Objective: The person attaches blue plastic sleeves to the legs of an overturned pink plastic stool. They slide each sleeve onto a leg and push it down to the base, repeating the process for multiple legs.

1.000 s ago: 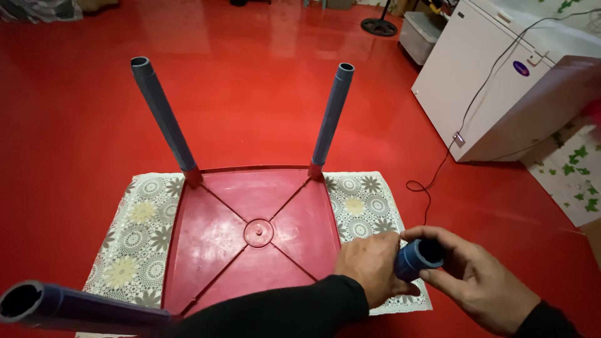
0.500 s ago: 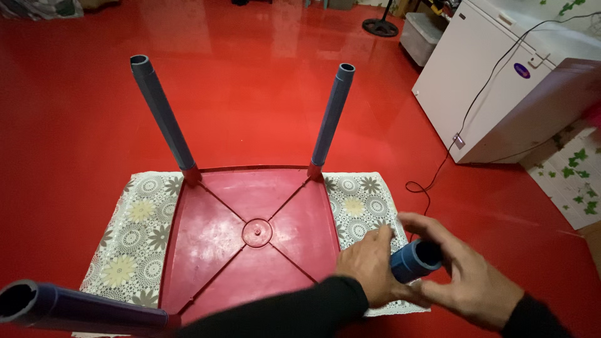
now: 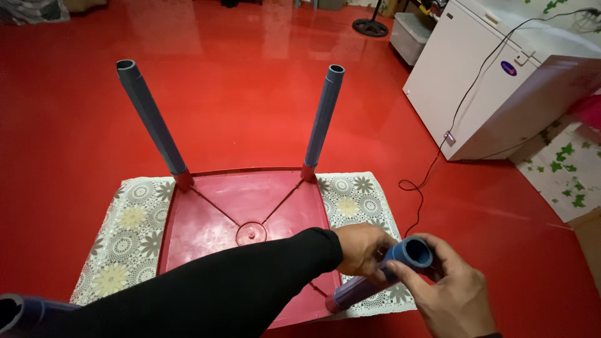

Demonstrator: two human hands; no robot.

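A red plastic table [image 3: 213,206] lies upside down on a floral patterned cloth [image 3: 131,225]. Two blue tubular legs stand up from its far corners, the far left leg [image 3: 150,119] and the far right leg [image 3: 322,119]. A third leg [image 3: 19,310] pokes in at the bottom left. My left hand [image 3: 363,247] and my right hand [image 3: 447,294] both grip the near right blue leg [image 3: 391,269], which slants from the table's near right corner socket. My left arm in a black sleeve crosses over the table.
A white chest freezer [image 3: 501,81] stands at the right with a black cable [image 3: 432,169] trailing onto the glossy red floor. A fan base [image 3: 369,26] and a pale bin [image 3: 413,34] sit at the back. A leaf-patterned mat [image 3: 563,169] lies far right.
Both hands have shifted slightly on the near right leg, and it now slants a little more toward me. The view has tilted down a little.
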